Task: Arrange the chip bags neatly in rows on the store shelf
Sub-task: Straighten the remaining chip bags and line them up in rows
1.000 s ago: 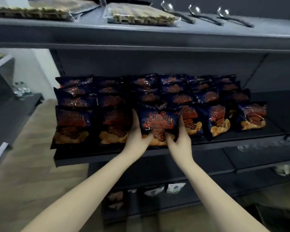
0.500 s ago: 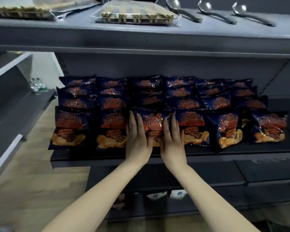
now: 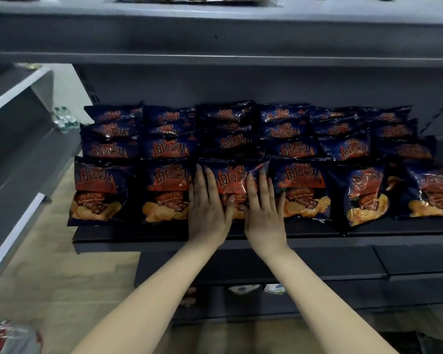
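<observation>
Your dark shelf (image 3: 138, 235) carries the chip bags (image 3: 289, 149) in overlapping rows, front to back. The third front-row bag (image 3: 234, 178) from the left sits at the shelf's front edge. Your left hand (image 3: 206, 208) and right hand (image 3: 264, 212) lie flat upon it side by side, fingers straight, grasping nothing.

My left forearm (image 3: 154, 302), lower centre-left of the frame, and my right forearm (image 3: 315, 302), lower centre-right, are bare and slim, ending mid-frame in my left hand (image 3: 207, 210) and right hand (image 3: 262, 213), both bare, with long slender fingers and rounded nails.
</observation>
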Available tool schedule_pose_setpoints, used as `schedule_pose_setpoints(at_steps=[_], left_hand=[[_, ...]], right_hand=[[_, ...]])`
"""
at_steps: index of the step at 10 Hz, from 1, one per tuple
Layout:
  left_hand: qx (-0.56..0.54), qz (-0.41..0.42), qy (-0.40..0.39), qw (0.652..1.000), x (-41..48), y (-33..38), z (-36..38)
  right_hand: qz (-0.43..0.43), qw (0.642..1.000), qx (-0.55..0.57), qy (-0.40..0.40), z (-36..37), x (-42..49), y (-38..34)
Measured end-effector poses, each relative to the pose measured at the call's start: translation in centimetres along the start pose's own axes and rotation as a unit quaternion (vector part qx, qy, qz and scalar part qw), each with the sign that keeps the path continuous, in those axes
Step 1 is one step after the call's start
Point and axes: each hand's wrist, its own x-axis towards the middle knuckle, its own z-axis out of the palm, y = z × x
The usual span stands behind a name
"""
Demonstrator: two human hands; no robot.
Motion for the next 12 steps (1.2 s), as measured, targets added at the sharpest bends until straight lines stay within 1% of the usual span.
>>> schedule_pose_setpoints(at_steps=[3,6,8,9,10,11,12], left_hand=[[0.014,0.006,0.012,1.000,0.2,-0.1,0.2],[-0.003,0.025,0.028,0.999,-0.4,-0.1,0.4],[0.016,0.033,0.051,0.998,-0.4,-0.1,0.5],[0.028,0.043,0.063,0.997,-0.6,-0.1,0.6],[0.023,0.034,0.064,0.997,-0.5,-0.1,0.6],[0.018,0.045,0.066,0.997,-0.5,0.1,0.0],[0.015,0.045,0.085,0.995,-0.6,0.6,-0.2]], right_hand=[[0.009,0.999,-0.006,-0.042,-0.3,0.2,0.1],[-0.011,0.999,-0.025,-0.026,-0.1,-0.3,0.2],[-0.015,0.999,-0.029,-0.017,0.6,-0.5,0.4],[-0.012,1.000,0.007,-0.009,0.4,-0.5,0.2],[-0.011,0.999,0.048,-0.007,-0.2,-0.5,0.2],[-0.019,0.997,0.072,0.001,-1.2,-0.5,0.3],[-0.013,0.996,0.085,0.010,-1.7,-0.5,0.5]])
